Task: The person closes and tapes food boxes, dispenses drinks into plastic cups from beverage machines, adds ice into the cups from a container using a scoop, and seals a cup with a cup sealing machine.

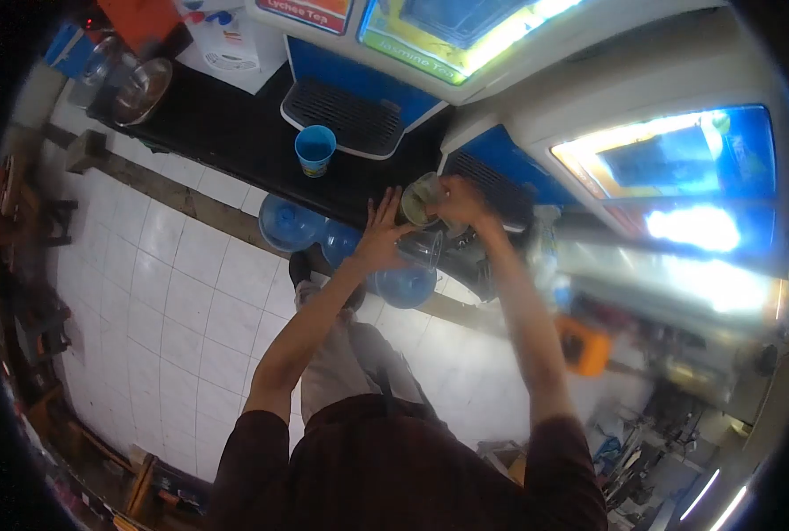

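Near the edge of the black counter, my left hand (383, 237) reaches in with its fingers spread, beside a greenish translucent cup (416, 205). My right hand (461, 203) has its fingers bent at the right side of that cup, by its rim; what the fingertips grip is too blurred to make out. A clear cup (423, 250) lies just below, close to my left wrist. To the left, a blue cup (315, 150) stands upright on the counter.
Drink dispensers with black drip trays (341, 115) line the counter's back. Large blue water bottles (290, 223) stand on the floor below the counter edge. Lidded glass containers (142, 91) sit at the far left, and an orange object (584, 346) is at the right.
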The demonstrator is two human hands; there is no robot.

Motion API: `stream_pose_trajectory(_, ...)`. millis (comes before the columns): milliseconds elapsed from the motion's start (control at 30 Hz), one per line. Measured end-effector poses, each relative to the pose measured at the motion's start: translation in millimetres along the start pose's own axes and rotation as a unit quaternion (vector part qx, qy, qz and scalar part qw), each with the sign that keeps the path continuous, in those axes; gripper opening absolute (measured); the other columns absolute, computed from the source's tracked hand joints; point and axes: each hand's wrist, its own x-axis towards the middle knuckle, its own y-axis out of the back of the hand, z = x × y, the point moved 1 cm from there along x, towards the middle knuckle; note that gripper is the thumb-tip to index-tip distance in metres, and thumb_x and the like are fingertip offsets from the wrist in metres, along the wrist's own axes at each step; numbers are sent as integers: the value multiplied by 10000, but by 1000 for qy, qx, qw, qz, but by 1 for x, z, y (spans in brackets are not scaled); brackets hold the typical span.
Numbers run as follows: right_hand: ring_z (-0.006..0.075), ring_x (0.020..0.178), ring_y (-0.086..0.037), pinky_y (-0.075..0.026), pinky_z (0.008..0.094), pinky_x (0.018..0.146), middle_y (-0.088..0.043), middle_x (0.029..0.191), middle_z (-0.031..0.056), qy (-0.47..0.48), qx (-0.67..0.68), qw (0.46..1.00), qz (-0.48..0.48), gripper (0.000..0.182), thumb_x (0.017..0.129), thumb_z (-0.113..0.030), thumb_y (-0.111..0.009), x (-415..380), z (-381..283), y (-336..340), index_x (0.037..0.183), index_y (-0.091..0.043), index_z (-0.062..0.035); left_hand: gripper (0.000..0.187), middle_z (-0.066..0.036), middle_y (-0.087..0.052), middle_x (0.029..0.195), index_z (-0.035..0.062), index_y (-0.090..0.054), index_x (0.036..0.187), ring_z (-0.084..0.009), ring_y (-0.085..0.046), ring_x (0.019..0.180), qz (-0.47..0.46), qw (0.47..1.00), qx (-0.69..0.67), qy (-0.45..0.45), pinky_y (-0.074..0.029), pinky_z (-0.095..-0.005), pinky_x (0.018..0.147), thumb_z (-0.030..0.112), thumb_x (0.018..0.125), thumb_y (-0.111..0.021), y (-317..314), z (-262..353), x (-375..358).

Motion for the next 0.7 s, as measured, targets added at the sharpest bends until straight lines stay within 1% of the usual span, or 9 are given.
stream_pose_trajectory(67, 306, 960, -696, -534, 390, 866, -726, 1036, 142, -24, 9, 999, 34, 565, 621, -334, -829, -2, 7, -6, 1124, -718, -103, 729, -228, -74, 1624, 267, -710, 1196, -423, -40, 1508, 10, 1000, -9, 2, -80, -684, 1157, 427, 511, -905, 7, 3, -3)
stream_pose_trajectory(167, 276, 975, -700, -532, 373, 875, -733, 1057, 116, -43, 92, 995, 18, 576, 623, -328, -833, -2, 16, -8, 1146, -717, -118, 725, -199, -91, 1632, 273, -717, 1180, -424, -53, 1507, 21, 999, -34, -3, -86, -688, 1153, 405, 495, -913, 8, -3, -13)
stream_pose_trajectory(267, 250, 983, -699, -527, 359, 881, -737, 1067, 96, -39, 122, 991, 34, 574, 630, -327, -840, -6, 18, -10, 1156, -718, -133, 722, -166, -127, 1636, 279, -719, 1170, -425, -75, 1506, 24, 998, -52, -17, -96, -682, 1155, 389, 485, -917, 2, -9, -17)
stream_pose_trajectory(367, 234, 965, -700, -525, 338, 871, -734, 1048, 129, -23, 141, 989, 37, 548, 669, -349, -831, -19, 2, 12, 1143, -713, -100, 723, -151, -159, 1634, 282, -715, 1171, -425, -102, 1503, 25, 997, -66, -24, -111, -670, 1159, 369, 482, -918, 1, -7, -19)
stream_pose_trajectory(500, 204, 952, -695, -524, 318, 848, -731, 1022, 142, -45, 178, 981, 55, 533, 703, -332, -840, -21, 46, -6, 1143, -697, -68, 702, -156, -169, 1631, 268, -709, 1171, -424, -129, 1499, 15, 997, -75, -13, -130, -651, 1166, 342, 505, -915, 4, -3, -23)
stream_pose_trajectory(567, 179, 907, -689, -530, 317, 802, -731, 972, 131, -4, 222, 956, 192, 530, 715, -282, -863, -54, 36, 14, 1158, -681, -54, 707, -161, -178, 1628, 256, -705, 1174, -423, -136, 1498, 42, 995, -86, -26, -146, -627, 1174, 332, 504, -918, 7, -3, -29)
stream_pose_trajectory(600, 179, 907, -689, -530, 317, 802, -731, 972, 131, -7, 218, 957, 190, 530, 715, -282, -863, -72, 25, 27, 1158, -681, -54, 712, -165, -187, 1624, 244, -700, 1176, -421, -144, 1497, 72, 993, -91, -35, -162, -602, 1182, 323, 503, -920, 9, -2, -33)
stream_pose_trajectory(633, 187, 861, -688, -531, 325, 779, -729, 936, 124, -68, 197, 939, 274, 540, 716, -291, -870, -93, 15, 42, 1151, -676, -36, 712, -165, -187, 1624, 244, -700, 1176, -421, -144, 1497, 70, 992, -97, -33, -162, -602, 1182, 323, 503, -920, 14, 1, -40)
stream_pose_trajectory(700, 213, 763, -683, -529, 342, 731, -722, 857, 129, -98, 179, 868, 453, 557, 733, -352, -862, -106, 48, 37, 1110, -668, 10, 733, -165, -259, 1592, 184, -683, 1194, -408, -229, 1468, 120, 985, -127, 12, -253, -538, 1172, 283, 507, -921, 25, 10, -60)
